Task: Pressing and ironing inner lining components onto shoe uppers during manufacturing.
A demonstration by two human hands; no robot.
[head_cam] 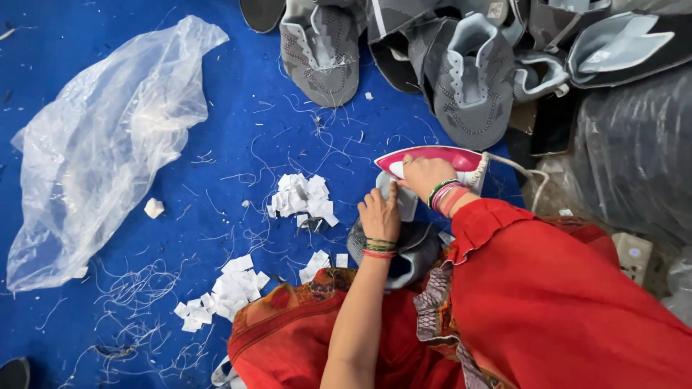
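Right hand (425, 175) gripped pink iron (432, 160), lying at one o'clock from left hand (380, 214), flattened on grey shoe upper (404, 252)

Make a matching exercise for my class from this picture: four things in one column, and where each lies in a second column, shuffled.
Things:
1. clear plastic bag
2. pink iron
3. grey shoe uppers
4. grey shoe upper

Places:
A. heaped along the top edge
B. under the left hand
C. spread at the far left of the blue mat
D. under the right hand

Pairs: 1-C, 2-D, 3-A, 4-B
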